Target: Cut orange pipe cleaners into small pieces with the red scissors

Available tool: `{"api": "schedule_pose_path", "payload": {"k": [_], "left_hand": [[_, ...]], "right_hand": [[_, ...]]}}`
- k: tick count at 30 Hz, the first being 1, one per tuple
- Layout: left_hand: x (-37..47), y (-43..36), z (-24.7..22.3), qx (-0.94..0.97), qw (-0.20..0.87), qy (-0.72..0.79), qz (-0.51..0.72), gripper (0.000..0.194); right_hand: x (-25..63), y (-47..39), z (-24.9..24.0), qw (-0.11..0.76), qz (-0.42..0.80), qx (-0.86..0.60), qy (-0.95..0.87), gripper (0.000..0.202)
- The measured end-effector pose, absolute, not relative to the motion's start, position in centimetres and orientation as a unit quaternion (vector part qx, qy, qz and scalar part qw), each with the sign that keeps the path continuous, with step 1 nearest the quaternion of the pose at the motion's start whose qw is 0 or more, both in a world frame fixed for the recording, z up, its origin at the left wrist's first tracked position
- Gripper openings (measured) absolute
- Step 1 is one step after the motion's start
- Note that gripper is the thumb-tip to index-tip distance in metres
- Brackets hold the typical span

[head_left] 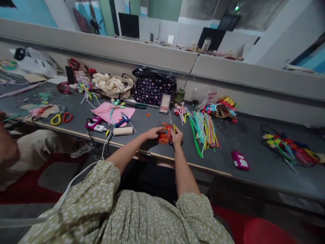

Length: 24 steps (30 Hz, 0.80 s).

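Observation:
At the table's near edge, my right hand (177,136) is closed around scissors (170,133) with red and yellow handles, their blades pointing away from me. My left hand (153,133) is just left of them, fingers pinched at orange pipe cleaner (166,126); the exact hold is small and partly hidden. Below and between both hands lies a pile of short orange pipe cleaner pieces (162,138). A few more orange bits (148,115) are farther back. Right of my right hand, long pipe cleaners (205,130) in green, yellow, pink and white are spread in a bundle.
To the left are a pink sheet (104,110), a blue glue gun (124,118), a beige roll (123,131) and a purple device (93,122) with cables. A dotted bag (154,86) stands behind. Another purple device (240,160) lies right. A person's leg (43,145) shows left.

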State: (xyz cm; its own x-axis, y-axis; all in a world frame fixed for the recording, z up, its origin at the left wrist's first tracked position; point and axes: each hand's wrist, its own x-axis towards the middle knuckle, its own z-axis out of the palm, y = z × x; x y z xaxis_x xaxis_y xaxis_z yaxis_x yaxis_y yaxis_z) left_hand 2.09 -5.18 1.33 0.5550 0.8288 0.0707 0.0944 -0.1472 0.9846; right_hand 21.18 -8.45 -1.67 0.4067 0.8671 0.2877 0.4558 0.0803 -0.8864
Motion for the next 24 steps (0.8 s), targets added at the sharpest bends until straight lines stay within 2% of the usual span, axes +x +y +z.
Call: {"api": "schedule_pose_path", "payload": {"k": [4, 7, 10, 18, 24], "left_hand": [[1.5, -3.6, 1.7, 0.667, 0.537, 0.368, 0.363, 0.058], [1.1, -2.2, 1.7, 0.638, 0.466, 0.46, 0.405, 0.035], [1.5, -1.2, 1.2, 0.641, 0.397, 0.539, 0.376, 0.011], [4.6, 0.1, 0.5, 0.634, 0.329, 0.612, 0.34, 0.005], [5.5, 1.2, 0.9, 0.634, 0.287, 0.664, 0.274, 0.015]], "right_hand": [[21.4, -8.3, -1.9, 0.553, 0.206, -0.637, -0.495, 0.057], [21.4, -8.2, -1.9, 0.568, 0.216, -0.631, -0.482, 0.059], [21.4, -8.1, -2.0, 0.578, 0.224, -0.627, -0.472, 0.057], [21.2, -8.1, -2.2, 0.588, 0.241, -0.621, -0.459, 0.056], [21.2, -8.0, -2.5, 0.585, 0.235, -0.629, -0.454, 0.054]]}}
